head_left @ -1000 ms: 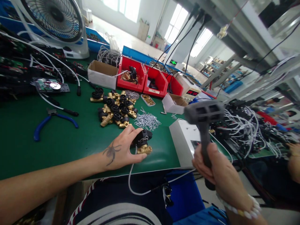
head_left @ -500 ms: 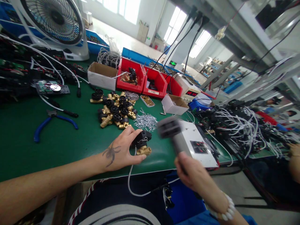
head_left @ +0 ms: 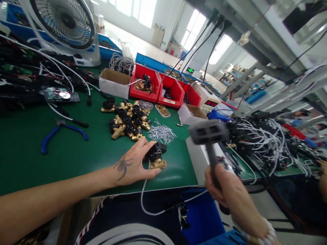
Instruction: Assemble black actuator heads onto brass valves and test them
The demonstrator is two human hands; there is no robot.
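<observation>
My left hand [head_left: 133, 165] rests on the green mat and grips a brass valve with a black cap [head_left: 156, 157] near the table's front edge. A white cable [head_left: 145, 200] runs from the valve down over the edge. My right hand [head_left: 224, 187] is wrapped round the handle of a grey mallet [head_left: 208, 133], whose head is raised to the right of the valve, above a white box [head_left: 201, 160].
A pile of brass valves with black caps [head_left: 127, 122] and a heap of metal clips [head_left: 161, 132] lie further back. Blue-handled pliers [head_left: 61, 132] lie at left. Red bins [head_left: 158, 86], cardboard boxes and a fan [head_left: 67, 25] stand behind. Tangled white wiring [head_left: 265, 139] fills the right.
The mallet swung down and left toward the valve half a second ago, then rose again to the right. My left hand kept the valve in place.
</observation>
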